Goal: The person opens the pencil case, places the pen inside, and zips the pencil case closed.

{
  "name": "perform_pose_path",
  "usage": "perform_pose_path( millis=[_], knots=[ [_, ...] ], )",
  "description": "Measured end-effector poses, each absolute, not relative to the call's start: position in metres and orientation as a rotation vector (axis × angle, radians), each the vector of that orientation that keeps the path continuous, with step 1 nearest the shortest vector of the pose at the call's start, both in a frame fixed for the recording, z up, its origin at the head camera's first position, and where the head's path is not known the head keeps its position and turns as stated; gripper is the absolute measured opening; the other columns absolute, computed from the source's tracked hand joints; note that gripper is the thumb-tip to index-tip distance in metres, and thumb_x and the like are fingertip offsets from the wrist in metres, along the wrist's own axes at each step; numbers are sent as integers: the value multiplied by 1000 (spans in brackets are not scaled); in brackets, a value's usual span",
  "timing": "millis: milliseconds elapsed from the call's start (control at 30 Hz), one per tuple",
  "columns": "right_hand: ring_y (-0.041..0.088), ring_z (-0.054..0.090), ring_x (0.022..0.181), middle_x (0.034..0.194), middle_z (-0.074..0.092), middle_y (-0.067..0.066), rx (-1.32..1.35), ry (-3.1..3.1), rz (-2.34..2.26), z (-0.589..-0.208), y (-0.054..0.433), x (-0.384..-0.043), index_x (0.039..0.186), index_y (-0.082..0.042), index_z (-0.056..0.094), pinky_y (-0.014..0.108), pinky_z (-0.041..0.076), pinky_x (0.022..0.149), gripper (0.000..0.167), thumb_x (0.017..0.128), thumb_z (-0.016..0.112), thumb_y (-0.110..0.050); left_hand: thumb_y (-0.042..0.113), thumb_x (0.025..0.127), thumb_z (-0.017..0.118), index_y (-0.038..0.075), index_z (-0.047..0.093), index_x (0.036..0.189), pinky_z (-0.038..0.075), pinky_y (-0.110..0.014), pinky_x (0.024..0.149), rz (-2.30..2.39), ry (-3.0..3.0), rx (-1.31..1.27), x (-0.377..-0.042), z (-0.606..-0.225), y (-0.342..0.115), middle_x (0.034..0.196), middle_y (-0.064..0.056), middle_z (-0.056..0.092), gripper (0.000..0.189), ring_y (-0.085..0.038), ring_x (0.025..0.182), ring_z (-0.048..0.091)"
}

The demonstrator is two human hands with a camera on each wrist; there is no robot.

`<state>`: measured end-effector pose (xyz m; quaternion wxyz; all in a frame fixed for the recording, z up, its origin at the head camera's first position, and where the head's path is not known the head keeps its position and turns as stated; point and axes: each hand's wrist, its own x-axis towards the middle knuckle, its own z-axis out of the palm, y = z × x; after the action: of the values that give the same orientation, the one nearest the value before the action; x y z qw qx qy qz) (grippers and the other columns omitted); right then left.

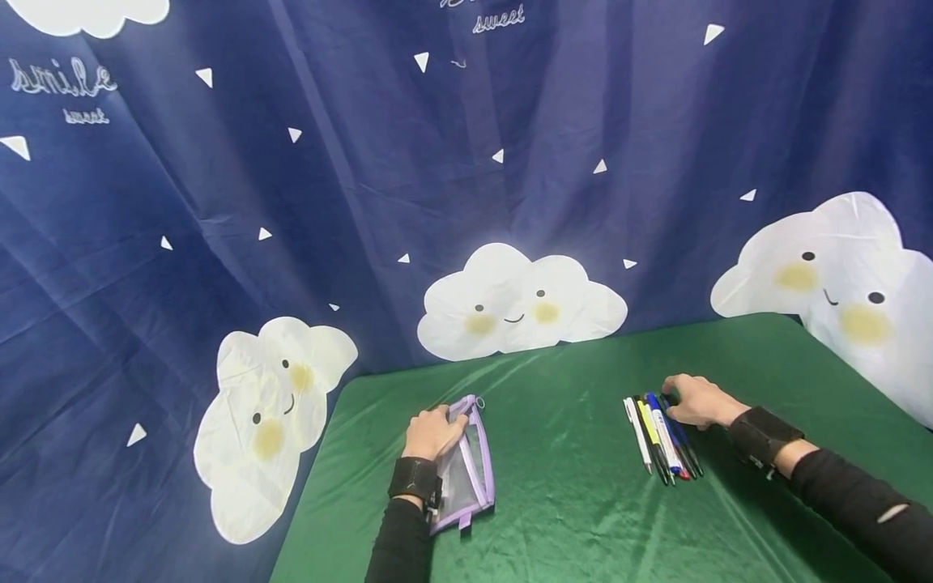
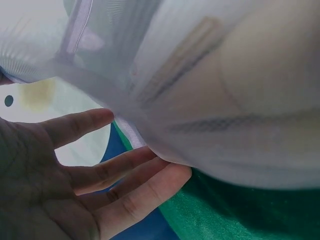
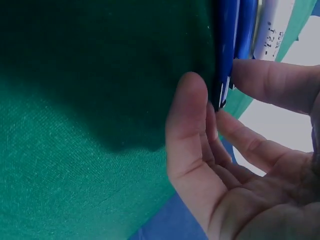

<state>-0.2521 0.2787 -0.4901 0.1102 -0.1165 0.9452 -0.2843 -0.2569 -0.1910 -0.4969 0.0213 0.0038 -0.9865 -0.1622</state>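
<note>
My left hand [image 1: 428, 435] holds a mesh pencil case [image 1: 474, 461] with lilac edging, lying on the left part of the table. Its fingers [image 2: 135, 200] curl under the sheer mesh [image 2: 165, 95] in the left wrist view; the thumb is mostly cut off. At the right lies a row of several pens [image 1: 659, 437], side by side. My right hand [image 1: 698, 401] is at their far end, and its thumb [image 3: 272, 82] and a finger close around the tip of a blue pen [image 3: 227, 45]. A white marker with a blue cap [image 1: 659, 429] lies alongside.
A green cloth [image 1: 561, 486] covers the table. Behind it hangs a dark blue curtain [image 1: 408, 178] with white clouds and triangles. A small ring [image 1: 479, 402] hangs at the case's far corner.
</note>
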Motion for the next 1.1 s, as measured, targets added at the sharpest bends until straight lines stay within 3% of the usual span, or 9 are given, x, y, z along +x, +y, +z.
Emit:
perform_pose_path(
  millis=[200, 667, 900, 1100],
  knots=[
    [13, 53, 49, 91, 63, 21, -348, 2810, -805, -489, 276, -252, 126, 16, 53, 25, 46, 44, 46, 87, 64, -6, 49, 89, 51, 3, 64, 133, 52, -61, 94, -512, -3064, 21, -256, -494, -190, 127, -30, 67, 64, -53, 111, 64],
    [12, 51, 47, 81, 61, 14, -351, 2859, -790, -502, 277, -256, 122, 16, 54, 27, 43, 45, 44, 85, 62, -6, 48, 90, 52, 3, 65, 132, 52, -60, 94, -495, -3080, 22, -254, -496, -191, 126, -29, 68, 62, -53, 111, 64],
    [14, 59, 48, 86, 65, 24, -351, 2853, -818, -500, 280, -253, 123, 17, 53, 29, 51, 45, 44, 86, 61, -6, 48, 90, 51, 3, 65, 131, 52, -60, 94, -506, -3075, 10, -254, -495, -190, 126, -30, 68, 63, -53, 111, 64],
    [15, 60, 50, 83, 62, 18, -370, 2832, -872, -491, 286, -255, 130, 19, 48, 31, 53, 48, 47, 90, 56, -5, 48, 89, 51, 3, 66, 131, 52, -60, 93, -504, -3069, 10, -256, -494, -192, 124, -31, 68, 63, -53, 109, 65]
  ],
)
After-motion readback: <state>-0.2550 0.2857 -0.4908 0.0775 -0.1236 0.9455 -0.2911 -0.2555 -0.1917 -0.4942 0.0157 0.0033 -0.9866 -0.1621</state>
